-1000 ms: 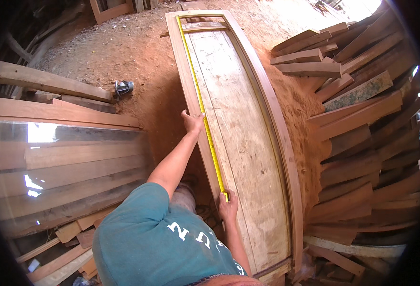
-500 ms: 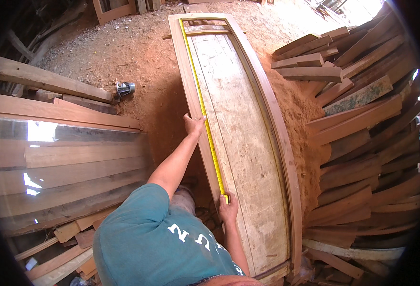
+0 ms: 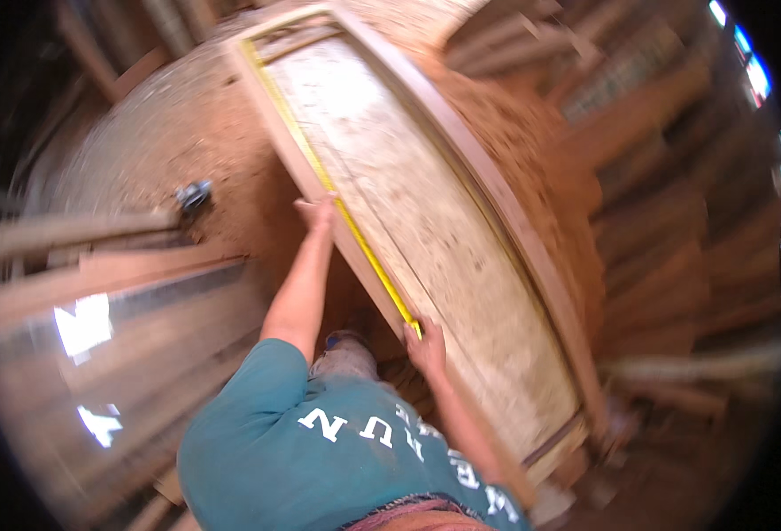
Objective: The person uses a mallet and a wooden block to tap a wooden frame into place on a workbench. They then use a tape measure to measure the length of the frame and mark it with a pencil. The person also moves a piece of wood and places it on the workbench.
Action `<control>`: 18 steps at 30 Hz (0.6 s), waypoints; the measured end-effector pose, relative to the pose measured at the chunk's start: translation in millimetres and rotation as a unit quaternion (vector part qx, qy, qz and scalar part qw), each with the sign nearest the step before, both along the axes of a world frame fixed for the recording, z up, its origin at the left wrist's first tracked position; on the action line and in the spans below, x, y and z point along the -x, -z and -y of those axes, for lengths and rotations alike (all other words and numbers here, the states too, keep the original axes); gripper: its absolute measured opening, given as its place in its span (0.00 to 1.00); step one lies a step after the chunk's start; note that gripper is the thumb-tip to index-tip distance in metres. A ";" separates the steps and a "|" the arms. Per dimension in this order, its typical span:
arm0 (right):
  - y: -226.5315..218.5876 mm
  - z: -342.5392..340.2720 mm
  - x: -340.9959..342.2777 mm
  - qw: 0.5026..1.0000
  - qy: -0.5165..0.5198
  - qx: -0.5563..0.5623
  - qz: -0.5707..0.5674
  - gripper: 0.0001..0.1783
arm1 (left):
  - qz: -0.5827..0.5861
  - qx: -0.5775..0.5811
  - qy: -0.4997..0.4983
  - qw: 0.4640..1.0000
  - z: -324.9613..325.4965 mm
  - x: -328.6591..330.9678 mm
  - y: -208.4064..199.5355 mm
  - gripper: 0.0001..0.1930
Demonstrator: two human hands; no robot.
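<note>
My right hand (image 3: 426, 345) holds the near end of the yellow tape measure (image 3: 375, 258); my left hand (image 3: 319, 212) touches the wooden frame's left rail (image 3: 282, 133), grip unclear through blur.

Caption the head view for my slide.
Left hand and right hand at a yellow tape measure stretched along a wooden frame.

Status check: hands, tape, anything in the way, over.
Right hand holding near end of yellow tape. Left hand on left edge of wooden frame, at tape. Tape stretched along frame. No obstruction seen; picture blurred.
</note>
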State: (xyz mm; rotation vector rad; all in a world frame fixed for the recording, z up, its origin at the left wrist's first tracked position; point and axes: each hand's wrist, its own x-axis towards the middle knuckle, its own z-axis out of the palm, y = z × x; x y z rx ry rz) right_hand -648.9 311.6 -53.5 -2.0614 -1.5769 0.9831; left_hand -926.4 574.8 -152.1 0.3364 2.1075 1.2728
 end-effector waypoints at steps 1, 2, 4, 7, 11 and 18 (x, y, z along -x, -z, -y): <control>-6.8 -1.4 0.9 0.998 0.003 0.016 -0.057 0.18 | -0.020 -0.008 -0.005 1.000 -0.3 15.3 13.8 0.45; -15.8 -2.2 3.5 0.999 -0.009 -0.015 -0.049 0.18 | -0.044 0.025 0.010 0.999 -3.2 39.3 37.8 0.49; -17.8 15.1 -6.7 0.999 0.050 -0.017 -0.010 0.22 | -0.004 0.088 0.069 0.994 -5.4 2.3 11.1 0.56; -33.8 28.5 -30.5 0.995 0.065 0.075 -0.033 0.25 | 0.147 0.061 0.110 0.981 -25.8 48.5 40.2 0.50; -37.6 88.2 -78.1 0.991 0.095 0.093 0.000 0.26 | 0.169 0.055 0.256 0.950 -59.0 88.5 70.3 0.36; -54.2 238.5 -197.7 0.961 0.240 0.111 0.087 0.21 | 0.187 0.039 0.205 0.960 -56.6 85.6 44.0 0.30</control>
